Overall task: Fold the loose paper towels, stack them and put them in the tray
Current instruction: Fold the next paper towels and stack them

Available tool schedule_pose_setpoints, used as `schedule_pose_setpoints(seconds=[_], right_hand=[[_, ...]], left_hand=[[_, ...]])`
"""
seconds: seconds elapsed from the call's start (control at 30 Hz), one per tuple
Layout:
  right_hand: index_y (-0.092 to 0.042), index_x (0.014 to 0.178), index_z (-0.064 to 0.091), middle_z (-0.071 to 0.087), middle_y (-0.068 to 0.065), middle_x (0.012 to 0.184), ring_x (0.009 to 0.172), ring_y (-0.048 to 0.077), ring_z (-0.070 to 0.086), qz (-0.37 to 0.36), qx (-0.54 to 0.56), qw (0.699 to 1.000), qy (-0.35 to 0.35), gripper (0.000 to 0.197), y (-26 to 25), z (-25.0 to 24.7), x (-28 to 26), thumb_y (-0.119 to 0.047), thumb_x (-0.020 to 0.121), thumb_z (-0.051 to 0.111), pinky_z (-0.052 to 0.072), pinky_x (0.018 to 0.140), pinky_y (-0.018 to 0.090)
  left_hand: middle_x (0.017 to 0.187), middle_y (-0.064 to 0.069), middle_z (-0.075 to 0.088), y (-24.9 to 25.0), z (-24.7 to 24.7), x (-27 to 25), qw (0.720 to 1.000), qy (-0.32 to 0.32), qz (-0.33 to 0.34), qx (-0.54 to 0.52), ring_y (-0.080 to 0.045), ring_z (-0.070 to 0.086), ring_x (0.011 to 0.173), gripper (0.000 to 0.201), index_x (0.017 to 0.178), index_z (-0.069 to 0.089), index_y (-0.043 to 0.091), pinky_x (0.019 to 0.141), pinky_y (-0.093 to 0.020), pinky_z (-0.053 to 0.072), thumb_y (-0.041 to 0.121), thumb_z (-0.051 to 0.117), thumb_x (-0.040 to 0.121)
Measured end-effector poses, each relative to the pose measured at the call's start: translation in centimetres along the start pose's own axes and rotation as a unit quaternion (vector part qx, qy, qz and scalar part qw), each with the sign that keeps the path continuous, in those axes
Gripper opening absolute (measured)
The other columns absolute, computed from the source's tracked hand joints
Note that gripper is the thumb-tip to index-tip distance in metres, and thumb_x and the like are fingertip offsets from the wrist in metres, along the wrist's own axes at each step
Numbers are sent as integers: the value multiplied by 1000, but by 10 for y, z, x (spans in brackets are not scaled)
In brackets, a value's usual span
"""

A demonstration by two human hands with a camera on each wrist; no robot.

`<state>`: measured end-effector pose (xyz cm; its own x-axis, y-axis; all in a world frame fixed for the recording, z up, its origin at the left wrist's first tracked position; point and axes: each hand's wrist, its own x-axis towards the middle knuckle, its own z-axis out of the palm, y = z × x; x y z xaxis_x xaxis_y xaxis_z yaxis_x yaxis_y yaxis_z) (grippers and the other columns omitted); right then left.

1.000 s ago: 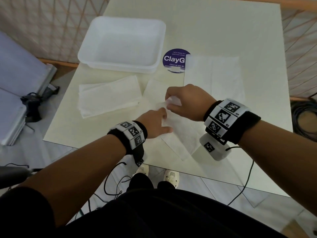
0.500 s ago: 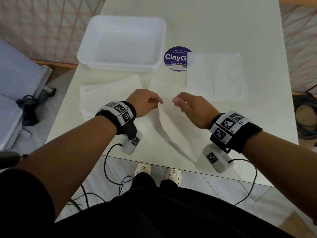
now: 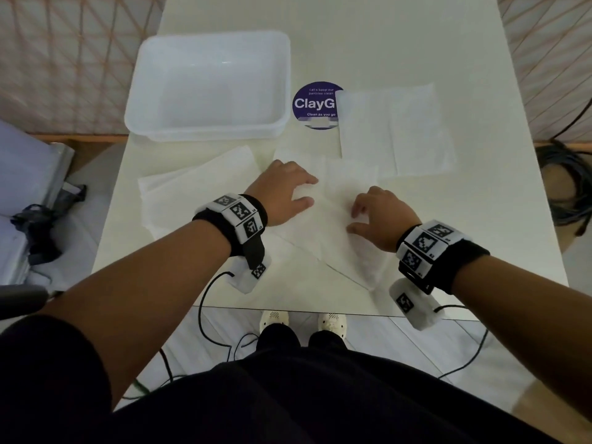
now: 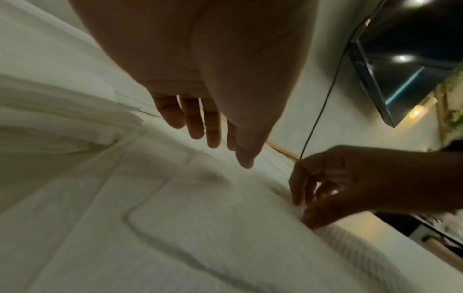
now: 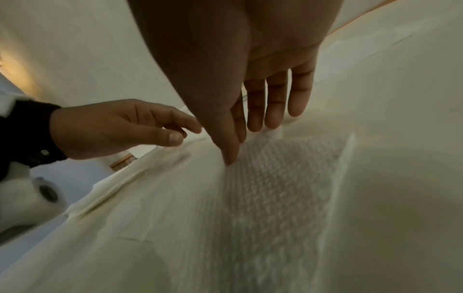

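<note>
A white paper towel (image 3: 333, 232) lies folded over, at a slant, on the table's near middle. My left hand (image 3: 288, 193) rests on its left part with straight fingers (image 4: 213, 134). My right hand (image 3: 374, 213) presses fingertips (image 5: 273, 119) and thumb onto its right part; neither hand grips it. The towel's embossed surface (image 5: 275, 198) fills the right wrist view. A stack of folded towels (image 3: 198, 190) lies to the left, partly under my left wrist. An unfolded towel (image 3: 397, 133) lies flat at the back right. The clear plastic tray (image 3: 205, 133) stands behind with nothing in it.
A round purple sticker (image 3: 315, 104) sits between the tray and the flat towel, partly covered by it. The table's near edge (image 3: 288, 307) runs just below my wrists. Cables (image 3: 563, 184) lie on the floor to the right, a grey case (image 3: 28, 187) to the left.
Half a second ago both hands pinched the towel's lifted edge. Now the towel lies down on the table, and both hands have let go and rest on it.
</note>
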<state>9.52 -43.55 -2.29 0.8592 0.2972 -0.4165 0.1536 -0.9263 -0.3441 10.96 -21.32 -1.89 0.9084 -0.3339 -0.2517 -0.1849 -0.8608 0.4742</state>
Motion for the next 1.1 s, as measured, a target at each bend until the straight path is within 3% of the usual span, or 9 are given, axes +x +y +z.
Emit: schedule_pose_setpoints(seconds=[0.1, 0.27, 0.47, 0.63, 0.7, 0.77, 0.87, 1.03, 1.1], right_hand=[[-19, 97, 62, 49, 1, 102, 99, 24, 53, 10, 33, 999, -7, 24, 0, 1, 2, -31, 78, 72, 47, 86, 38], [-19, 114, 54, 49, -4, 98, 94, 20, 55, 10, 71, 997, 7, 43, 1, 2, 2, -27, 76, 74, 47, 83, 35], [-19, 110, 58, 48, -6, 101, 93, 13, 46, -43, 92, 995, 8, 37, -5, -9, 2, -39, 80, 69, 38, 82, 28], [-18, 98, 60, 64, 0, 88, 79, 17, 57, -1, 177, 984, -6, 28, 3, -33, 7, -33, 78, 74, 41, 63, 24], [-18, 89, 63, 66, 1, 84, 76, 18, 60, 22, 220, 975, 18, 23, 11, -41, 11, -31, 76, 77, 45, 64, 23], [-14, 86, 66, 70, 5, 85, 78, 23, 64, 40, 268, 962, 37, 24, 18, -47, 14, -30, 73, 79, 52, 74, 33], [-6, 92, 68, 73, 11, 89, 86, 28, 69, 51, 333, 941, 40, 28, 22, -53, 16, -22, 72, 80, 56, 85, 40], [-3, 94, 68, 73, 5, 87, 77, 15, 70, 37, 372, 927, 45, 27, 22, -59, 13, -16, 73, 80, 58, 79, 28], [-1, 96, 68, 73, 5, 88, 72, 9, 70, 30, 385, 921, 53, 29, 22, -61, 10, -15, 73, 79, 57, 72, 20]], left_hand=[[128, 1, 52, -1, 9, 6, 998, -17, 19, 61, -22, 37, 119, 37, 124, 60, 25, 102, -32, 32, 38, 61, 89], [111, 1, 58, -2, 6, 6, 998, 7, 15, 68, -21, 44, 109, 17, 98, 65, 23, 90, -32, 34, 37, 62, 88], [80, 9, 60, 4, -14, -2, 982, -5, -43, -183, -10, 53, 68, 12, 90, 58, 18, 61, -20, 41, 28, 65, 88], [97, -1, 63, -9, -28, -7, 956, 34, -99, -275, -16, 57, 78, 20, 104, 58, 21, 75, -28, 47, 28, 67, 87], [102, 2, 60, -18, -30, -11, 945, 58, -125, -298, -18, 59, 94, 25, 110, 60, 22, 84, -29, 46, 27, 68, 86], [98, 11, 57, -23, -29, -14, 937, 75, -141, -311, -11, 56, 100, 26, 111, 62, 23, 81, -21, 43, 27, 68, 86], [94, 3, 59, -26, -27, -18, 926, 80, -149, -338, -11, 57, 88, 24, 109, 64, 26, 74, -20, 42, 30, 69, 86], [89, -13, 60, -20, -33, -26, 914, 90, -143, -369, -14, 59, 78, 20, 105, 67, 28, 68, -21, 44, 30, 70, 86], [84, -6, 64, -16, -38, -28, 909, 98, -139, -381, -9, 62, 74, 21, 108, 67, 22, 65, -15, 45, 24, 70, 87]])
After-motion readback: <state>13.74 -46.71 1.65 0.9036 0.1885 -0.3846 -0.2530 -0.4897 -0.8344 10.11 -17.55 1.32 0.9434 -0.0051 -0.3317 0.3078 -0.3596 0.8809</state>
